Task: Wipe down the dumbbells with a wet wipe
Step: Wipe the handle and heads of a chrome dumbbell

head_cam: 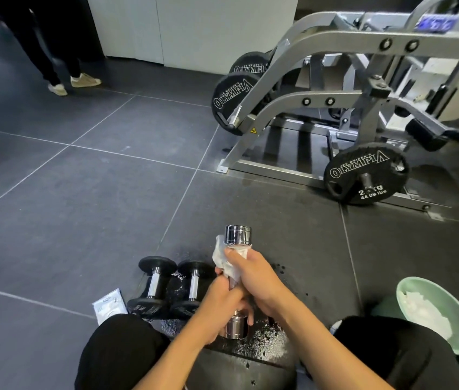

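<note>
Three plates [346,181]: OLYMPIA | nearest: 44.09 lbs | hands [217,305] [253,280] hold wipe [224,254], chrome dumbbell [237,235]

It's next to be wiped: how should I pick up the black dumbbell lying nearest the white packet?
Take the black dumbbell by its chrome handle, midway between the two black heads, reaching down from above. It lies on the floor with the handle exposed on top. The other black dumbbell lies close on its right, crowding a side approach.
</note>
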